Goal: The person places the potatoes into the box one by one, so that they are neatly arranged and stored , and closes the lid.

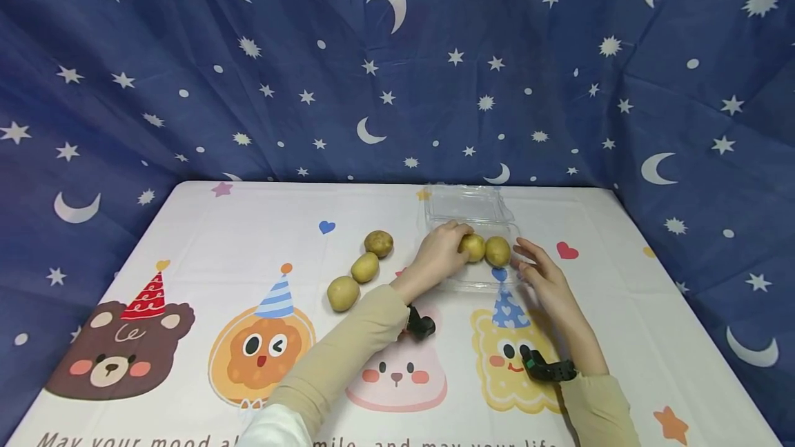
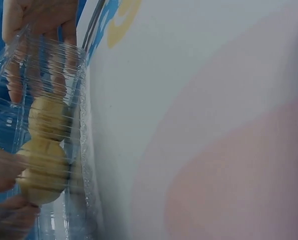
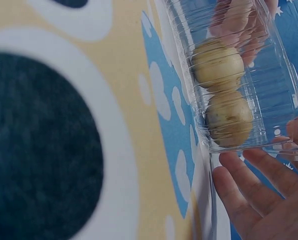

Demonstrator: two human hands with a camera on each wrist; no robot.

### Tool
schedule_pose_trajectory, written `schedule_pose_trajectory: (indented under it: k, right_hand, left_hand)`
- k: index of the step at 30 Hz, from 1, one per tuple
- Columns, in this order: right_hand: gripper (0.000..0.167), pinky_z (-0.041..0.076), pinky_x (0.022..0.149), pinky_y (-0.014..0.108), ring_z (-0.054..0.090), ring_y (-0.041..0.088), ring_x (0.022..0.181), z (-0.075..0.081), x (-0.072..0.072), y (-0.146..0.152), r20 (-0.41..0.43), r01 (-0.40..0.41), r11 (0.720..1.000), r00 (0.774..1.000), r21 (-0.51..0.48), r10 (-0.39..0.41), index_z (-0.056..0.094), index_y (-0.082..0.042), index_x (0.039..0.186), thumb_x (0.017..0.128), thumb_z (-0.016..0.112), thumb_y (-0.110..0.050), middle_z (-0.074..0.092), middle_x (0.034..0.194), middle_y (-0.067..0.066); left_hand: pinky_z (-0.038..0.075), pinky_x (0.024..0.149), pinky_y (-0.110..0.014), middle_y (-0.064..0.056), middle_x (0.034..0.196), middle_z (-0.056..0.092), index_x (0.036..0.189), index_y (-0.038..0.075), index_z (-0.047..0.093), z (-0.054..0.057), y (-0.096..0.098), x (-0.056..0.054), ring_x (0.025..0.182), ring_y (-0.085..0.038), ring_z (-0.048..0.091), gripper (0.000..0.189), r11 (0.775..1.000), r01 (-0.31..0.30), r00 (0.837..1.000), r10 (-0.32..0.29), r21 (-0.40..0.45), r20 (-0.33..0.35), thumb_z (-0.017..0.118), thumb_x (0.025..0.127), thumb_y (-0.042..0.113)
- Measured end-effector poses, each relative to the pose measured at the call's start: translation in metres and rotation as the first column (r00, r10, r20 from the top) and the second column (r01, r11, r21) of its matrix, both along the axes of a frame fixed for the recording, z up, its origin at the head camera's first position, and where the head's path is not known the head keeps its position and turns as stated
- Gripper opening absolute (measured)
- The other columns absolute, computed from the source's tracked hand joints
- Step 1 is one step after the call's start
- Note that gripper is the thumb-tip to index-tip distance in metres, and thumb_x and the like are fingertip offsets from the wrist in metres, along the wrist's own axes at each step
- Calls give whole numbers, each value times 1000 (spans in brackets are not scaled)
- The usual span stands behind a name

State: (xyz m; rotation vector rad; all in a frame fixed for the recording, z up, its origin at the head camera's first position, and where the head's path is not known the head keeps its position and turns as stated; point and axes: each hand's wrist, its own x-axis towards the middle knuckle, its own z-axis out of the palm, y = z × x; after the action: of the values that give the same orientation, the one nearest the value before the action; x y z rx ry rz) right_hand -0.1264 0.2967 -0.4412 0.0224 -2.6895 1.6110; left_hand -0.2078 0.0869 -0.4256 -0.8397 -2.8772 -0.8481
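A clear plastic clamshell box (image 1: 472,281) lies with its lid (image 1: 466,204) folded back. Two potatoes sit side by side in it: a left potato (image 1: 474,247) and a right potato (image 1: 497,252). My left hand (image 1: 439,252) reaches into the box and pinches the left potato between fingers and thumb. At the box's right end is my right hand (image 1: 545,273), its fingers extended beside the wall; in the right wrist view its fingertips (image 3: 229,161) are at that end wall. Through the ribbed plastic, the left wrist view shows both potatoes (image 2: 46,170).
Left of the box, three more potatoes lie in a slanting row: a far one (image 1: 379,243), a middle one (image 1: 364,267) and a near one (image 1: 344,294). A white tablecloth (image 1: 279,212) with cartoon prints covers the table. A blue starry curtain (image 1: 435,123) hangs behind it.
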Motion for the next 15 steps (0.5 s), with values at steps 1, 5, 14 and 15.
schedule_pose_trajectory:
  k: [1, 5, 14, 15]
  right_hand:
    - [50, 45, 87, 11, 57, 6, 118, 0, 0, 0, 1, 1, 1000, 1000, 1, -1, 30, -9, 150, 101, 41, -15, 41, 146, 22]
    - [51, 44, 87, 9, 54, 30, 126, -1, 0, -1, 8, 6, 1000, 1000, 8, -6, 29, -8, 150, 101, 41, -13, 41, 147, 22]
    - [51, 42, 86, 7, 49, 40, 129, -3, -2, -1, 8, 11, 999, 1000, 30, -11, 29, -9, 150, 101, 40, -14, 41, 147, 21]
    - [51, 42, 86, 7, 49, 40, 129, -3, -2, -1, 9, 9, 1000, 1000, 29, -9, 29, -9, 150, 101, 40, -14, 41, 147, 21]
  left_hand:
    - [51, 93, -33, -7, 118, 65, 123, 10, 63, 0, -1, 0, 110, -22, 62, 40, 1000, 5, 1000, -5, 12, 4, 70, 84, 15]
    - [49, 97, -32, -7, 119, 65, 124, 9, 62, 0, -4, 0, 113, -22, 61, 42, 998, 25, 1000, -26, 57, 12, 70, 83, 14]
    - [49, 91, -28, -3, 119, 65, 127, 13, 61, 4, -10, 2, 108, -19, 61, 43, 985, 66, 994, -79, 161, 71, 70, 85, 18]
    - [49, 89, -27, -3, 118, 65, 127, 13, 61, 4, -10, 3, 106, -18, 61, 43, 983, 69, 994, -83, 171, 78, 70, 85, 19]
